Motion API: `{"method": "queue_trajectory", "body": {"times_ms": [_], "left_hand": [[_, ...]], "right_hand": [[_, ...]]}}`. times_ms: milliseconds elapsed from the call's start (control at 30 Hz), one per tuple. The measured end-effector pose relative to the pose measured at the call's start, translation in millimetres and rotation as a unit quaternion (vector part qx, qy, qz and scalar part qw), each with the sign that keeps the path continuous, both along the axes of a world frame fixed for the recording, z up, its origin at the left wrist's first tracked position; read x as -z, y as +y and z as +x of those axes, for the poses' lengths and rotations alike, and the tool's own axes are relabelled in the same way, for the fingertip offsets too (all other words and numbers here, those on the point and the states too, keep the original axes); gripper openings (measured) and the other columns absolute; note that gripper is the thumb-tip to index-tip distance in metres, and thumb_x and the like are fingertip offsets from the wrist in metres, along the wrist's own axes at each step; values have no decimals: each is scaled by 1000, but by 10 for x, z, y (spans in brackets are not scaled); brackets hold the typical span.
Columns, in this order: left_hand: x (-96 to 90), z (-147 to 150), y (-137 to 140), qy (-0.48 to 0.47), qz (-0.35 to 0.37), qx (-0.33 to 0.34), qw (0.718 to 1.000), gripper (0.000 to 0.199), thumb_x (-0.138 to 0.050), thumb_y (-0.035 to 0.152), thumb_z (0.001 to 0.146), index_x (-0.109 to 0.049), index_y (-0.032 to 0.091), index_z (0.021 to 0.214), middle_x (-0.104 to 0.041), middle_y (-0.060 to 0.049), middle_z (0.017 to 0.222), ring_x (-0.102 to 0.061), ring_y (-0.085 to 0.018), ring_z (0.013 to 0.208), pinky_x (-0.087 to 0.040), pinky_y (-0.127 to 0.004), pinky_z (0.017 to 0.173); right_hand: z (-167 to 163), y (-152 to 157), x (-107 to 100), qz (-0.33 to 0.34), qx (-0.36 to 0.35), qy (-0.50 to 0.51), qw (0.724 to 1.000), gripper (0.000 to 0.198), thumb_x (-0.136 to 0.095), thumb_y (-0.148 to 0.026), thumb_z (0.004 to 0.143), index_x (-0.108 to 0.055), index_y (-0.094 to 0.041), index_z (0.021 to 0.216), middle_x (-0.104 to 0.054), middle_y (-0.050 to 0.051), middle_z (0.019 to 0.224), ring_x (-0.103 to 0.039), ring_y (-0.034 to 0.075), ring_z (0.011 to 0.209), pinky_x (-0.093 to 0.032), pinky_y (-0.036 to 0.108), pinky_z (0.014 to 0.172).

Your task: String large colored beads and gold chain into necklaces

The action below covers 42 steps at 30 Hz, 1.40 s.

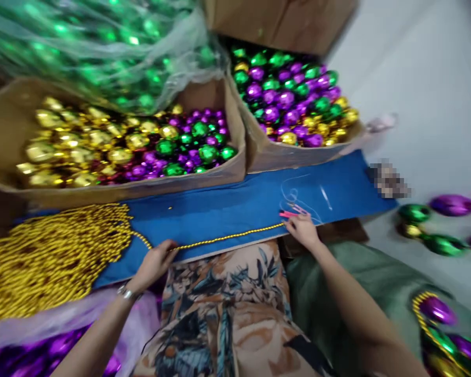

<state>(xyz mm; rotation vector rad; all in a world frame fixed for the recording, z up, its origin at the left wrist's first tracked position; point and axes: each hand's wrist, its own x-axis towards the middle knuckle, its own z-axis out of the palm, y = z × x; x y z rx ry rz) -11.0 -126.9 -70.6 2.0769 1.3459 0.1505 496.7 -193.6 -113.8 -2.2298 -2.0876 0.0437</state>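
A strand of gold beads (231, 237) is stretched along the front of the blue cloth-covered surface (243, 201). My left hand (157, 262) is closed around the strand near its left part; a metal watch or bracelet is on that wrist. At the strand's right end, the fingers of my right hand (303, 230) are pinched on the beads. Pink thread snips (294, 211) lie right at those fingertips; I cannot tell whether they are also gripped. Clear thread (292, 195) curls loosely behind the snips. To the left, a large pile of gold bead strands (58, 256) meets the held strand.
Behind the surface stand two cardboard boxes: the left box (180, 189) and the right box (298, 157), both full of gold, purple and green baubles. A clear bag of green baubles (113, 57) rests over the left one. A purple-filled bag (55, 345) sits front left.
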Motion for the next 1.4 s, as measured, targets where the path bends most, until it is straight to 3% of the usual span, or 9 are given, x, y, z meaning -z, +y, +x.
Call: {"method": "queue_trajectory", "body": {"times_ms": [167, 400, 633, 900, 1167, 1400], "left_hand": [[61, -93, 2, -14, 21, -20, 999, 23, -44, 37, 91, -58, 18, 93, -65, -7, 90, -63, -20, 82, -49, -30, 75], [72, -179, 22, 25, 5, 0, 1000, 21, -47, 35, 91, -59, 19, 91, -62, -6, 88, -62, -18, 77, -46, -28, 71], [28, -305, 81, 23, 3, 28, 999, 28, -43, 36, 93, -66, 22, 99, -63, -7, 96, -63, -18, 86, -47, -28, 78], [34, -305, 103, 18, -5, 43, 999, 26, -42, 35, 93, -65, 21, 96, -63, -6, 91, -61, -18, 85, -47, -27, 77], [14, -324, 119, 41, 5, 51, 998, 30, -40, 37, 93, -66, 22, 92, -65, -6, 94, -64, -18, 81, -48, -26, 73], [269, -501, 212, 11, 39, 57, 998, 26, -44, 51, 85, -64, 34, 87, -68, 2, 86, -68, -20, 79, -54, -28, 71]], "right_hand": [[45, 20, 83, 21, -16, 10, 1000, 40, -45, -44, 90, -65, -17, 70, -61, 9, 69, -56, 20, 67, -39, 34, 75], [70, 2, 112, 25, -22, -8, 999, 39, -45, -46, 90, -64, -19, 68, -61, 7, 67, -57, 20, 67, -40, 34, 77], [101, 4, 147, 19, -32, -20, 999, 41, -43, -47, 91, -60, -20, 64, -59, 6, 65, -57, 20, 66, -41, 34, 76], [103, 8, 141, 19, -39, -19, 999, 42, -43, -47, 91, -60, -20, 63, -59, 5, 63, -58, 20, 67, -39, 38, 84], [-17, 41, -14, 33, -28, 2, 999, 45, -40, -46, 93, -61, -18, 64, -60, 7, 64, -56, 20, 64, -41, 35, 76], [-79, 55, -111, -31, 2, -47, 998, 38, -44, -44, 95, -66, -20, 77, -66, 3, 78, -60, 16, 81, -41, 28, 85]]}}
